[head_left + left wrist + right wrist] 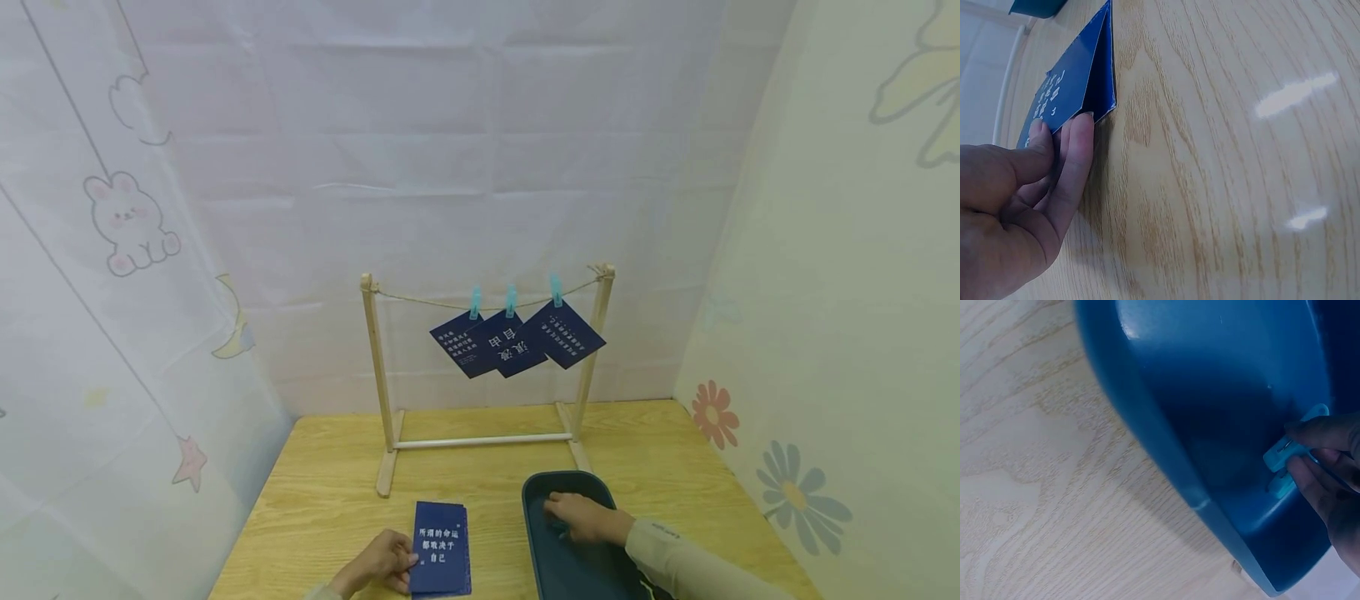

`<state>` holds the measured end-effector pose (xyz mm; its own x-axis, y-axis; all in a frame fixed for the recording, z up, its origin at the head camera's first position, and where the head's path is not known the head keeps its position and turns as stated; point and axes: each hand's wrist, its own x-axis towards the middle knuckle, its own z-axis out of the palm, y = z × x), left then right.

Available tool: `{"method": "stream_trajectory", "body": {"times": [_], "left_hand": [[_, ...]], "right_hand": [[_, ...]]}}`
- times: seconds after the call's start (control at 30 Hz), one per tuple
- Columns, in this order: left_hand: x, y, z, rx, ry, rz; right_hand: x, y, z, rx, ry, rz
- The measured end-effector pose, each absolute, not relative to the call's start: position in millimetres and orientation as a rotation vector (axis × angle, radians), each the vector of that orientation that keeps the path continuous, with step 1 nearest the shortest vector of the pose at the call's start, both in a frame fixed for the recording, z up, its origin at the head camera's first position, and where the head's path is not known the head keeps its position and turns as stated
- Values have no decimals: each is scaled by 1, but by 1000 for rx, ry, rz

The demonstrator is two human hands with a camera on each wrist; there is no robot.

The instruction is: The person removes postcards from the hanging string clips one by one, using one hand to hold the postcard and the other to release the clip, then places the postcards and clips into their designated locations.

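Counter [322, 475], with contents

Wooden rack [378, 367]: rear, with a strung cord [420, 300].
Blue tray [555, 575]: front right.
Hung cards [495, 346]: dark blue, white lettering, overlapping.
Card stack [439, 542]: front, left of tray; upper part raised along one edge.
Left hand [384, 560]: pinching the stack's left edge, thumb on top.
Right hand [585, 515]: inside tray, pinching a light-blue clip [1286, 450].
Second clip [1282, 485]: just beneath that one.
Cord clips [512, 302]: three, gripping hung cards.

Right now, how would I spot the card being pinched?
On the table, find the tray. Left of it is a stack of blue cards. The left hand pinches the top card; unlike those beneath, its white writing shows.
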<state>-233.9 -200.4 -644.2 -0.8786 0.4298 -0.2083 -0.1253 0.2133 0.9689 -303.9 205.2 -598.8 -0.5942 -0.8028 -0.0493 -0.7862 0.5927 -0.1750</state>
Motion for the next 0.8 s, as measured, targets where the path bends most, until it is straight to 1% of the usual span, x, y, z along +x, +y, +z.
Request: {"method": "stream_trajectory", "body": {"times": [0.4,0.8], "left_hand": [[-230,-200,-640,269,2103,1671],[-229,-198,-635,361,2245,1520]], "right_hand": [[-305,207,-601,-1323,2698,-151],[-307,210,-607,-1338,2720,-144]]}}
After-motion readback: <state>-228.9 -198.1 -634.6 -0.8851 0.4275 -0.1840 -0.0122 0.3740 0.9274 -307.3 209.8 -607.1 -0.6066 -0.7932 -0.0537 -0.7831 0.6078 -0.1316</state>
